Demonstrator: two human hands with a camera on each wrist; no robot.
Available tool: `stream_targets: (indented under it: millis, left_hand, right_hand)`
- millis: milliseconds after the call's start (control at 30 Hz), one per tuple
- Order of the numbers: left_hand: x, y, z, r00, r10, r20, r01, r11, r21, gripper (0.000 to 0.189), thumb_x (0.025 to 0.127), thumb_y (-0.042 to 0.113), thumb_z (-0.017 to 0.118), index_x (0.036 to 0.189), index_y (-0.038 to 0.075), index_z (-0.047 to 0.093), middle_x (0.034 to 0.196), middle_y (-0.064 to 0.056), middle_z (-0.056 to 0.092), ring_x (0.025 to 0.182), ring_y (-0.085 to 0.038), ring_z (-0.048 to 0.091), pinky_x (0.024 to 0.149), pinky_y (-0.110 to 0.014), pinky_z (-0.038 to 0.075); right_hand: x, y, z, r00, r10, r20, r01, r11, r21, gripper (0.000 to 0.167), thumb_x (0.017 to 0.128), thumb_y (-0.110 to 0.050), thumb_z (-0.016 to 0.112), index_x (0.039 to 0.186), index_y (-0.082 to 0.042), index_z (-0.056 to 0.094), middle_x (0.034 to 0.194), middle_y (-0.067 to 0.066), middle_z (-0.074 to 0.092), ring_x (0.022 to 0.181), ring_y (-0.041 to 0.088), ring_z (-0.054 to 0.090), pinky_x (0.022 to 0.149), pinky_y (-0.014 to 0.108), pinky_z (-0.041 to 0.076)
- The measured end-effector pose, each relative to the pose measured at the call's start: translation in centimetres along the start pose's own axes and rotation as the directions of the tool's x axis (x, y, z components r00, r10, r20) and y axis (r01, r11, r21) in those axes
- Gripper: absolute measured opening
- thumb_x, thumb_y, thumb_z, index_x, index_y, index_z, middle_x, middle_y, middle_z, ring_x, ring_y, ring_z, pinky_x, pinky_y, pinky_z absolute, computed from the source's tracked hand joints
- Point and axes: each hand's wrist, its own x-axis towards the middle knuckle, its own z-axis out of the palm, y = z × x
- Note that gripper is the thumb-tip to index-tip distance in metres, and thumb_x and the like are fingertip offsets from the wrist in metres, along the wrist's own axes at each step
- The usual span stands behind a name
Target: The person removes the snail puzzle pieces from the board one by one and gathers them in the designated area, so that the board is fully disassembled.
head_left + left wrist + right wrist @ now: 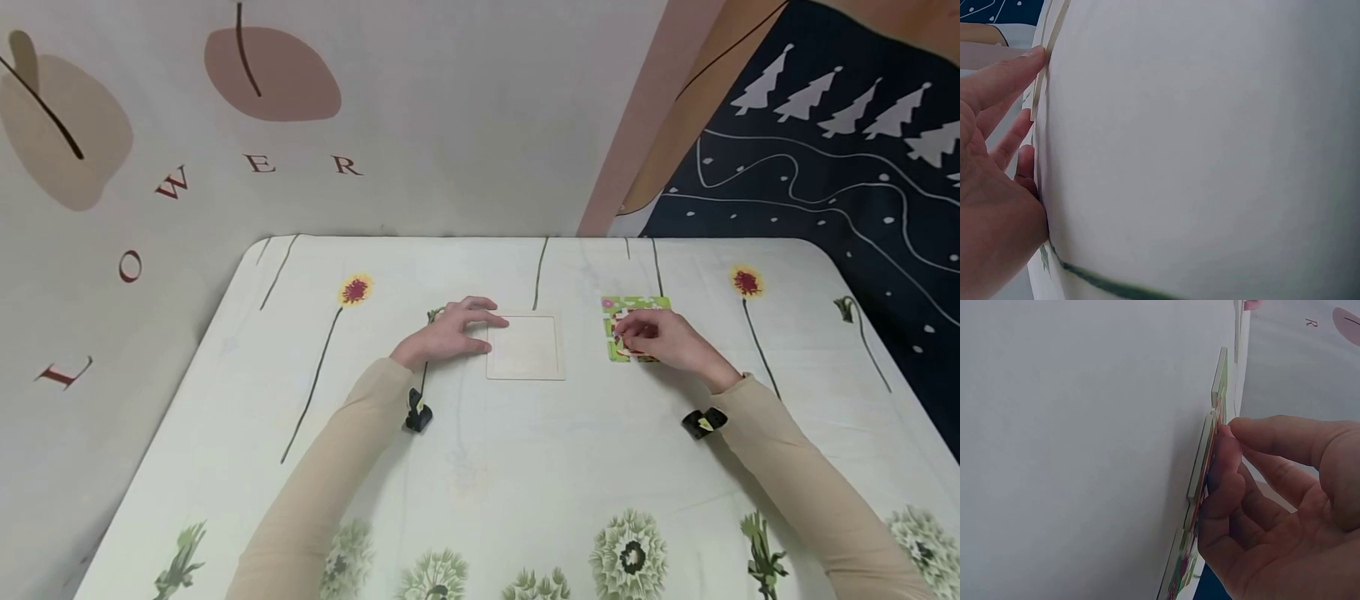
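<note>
A thin square wooden tray [525, 348] with a raised rim lies flat mid-table. My left hand [455, 327] rests at its left side, fingers spread and fairly straight; in the left wrist view a fingertip [1038, 53] touches the rim. To the right lie colourful puzzle pieces [617, 350], green-edged and set together in a rough square. My right hand [667, 337] is over them, thumb and curled fingers pinching at a puzzle piece [1202, 456] near the middle. Those fingers hide part of the picture.
A white cloth [480, 467] printed with flowers and stems covers the table. A pale printed curtain [450, 117] hangs behind and to the left, a dark one with white trees [825, 175] on the right. Each wrist wears a small black camera [417, 411].
</note>
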Motion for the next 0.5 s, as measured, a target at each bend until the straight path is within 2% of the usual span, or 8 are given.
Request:
stream_targets:
  millis: [267, 500]
  left_hand:
    - [0.12, 0.01, 0.08, 1.000, -0.007, 0.003, 0.007, 1.000, -0.013, 0.045, 0.090, 0.015, 0.068, 0.135, 0.018, 0.063, 0.156, -0.005, 0.036, 0.143, -0.036, 0.027, 0.115, -0.058, 0.023]
    - [0.03, -0.10, 0.04, 1.000, -0.012, 0.000, 0.012, 1.000, 0.001, 0.045, 0.090, 0.014, 0.068, 0.135, 0.017, 0.063, 0.156, -0.006, 0.037, 0.142, -0.037, 0.028, 0.115, -0.057, 0.025]
  right_hand:
    - [-0.27, -0.18, 0.02, 1.000, 0.002, -0.002, -0.002, 1.000, -0.002, 0.016, 0.094, -0.002, 0.062, 0.108, 0.001, 0.070, 0.095, 0.015, 0.069, 0.081, 0.016, 0.057, 0.070, 0.024, 0.045]
    - [-0.83, -0.19, -0.90, 0.999, 0.037, -0.028, -0.038, 0.998, -0.044, 0.022, 0.096, -0.004, 0.060, 0.115, 0.002, 0.068, 0.108, 0.021, 0.069, 0.094, 0.029, 0.063, 0.071, 0.027, 0.049]
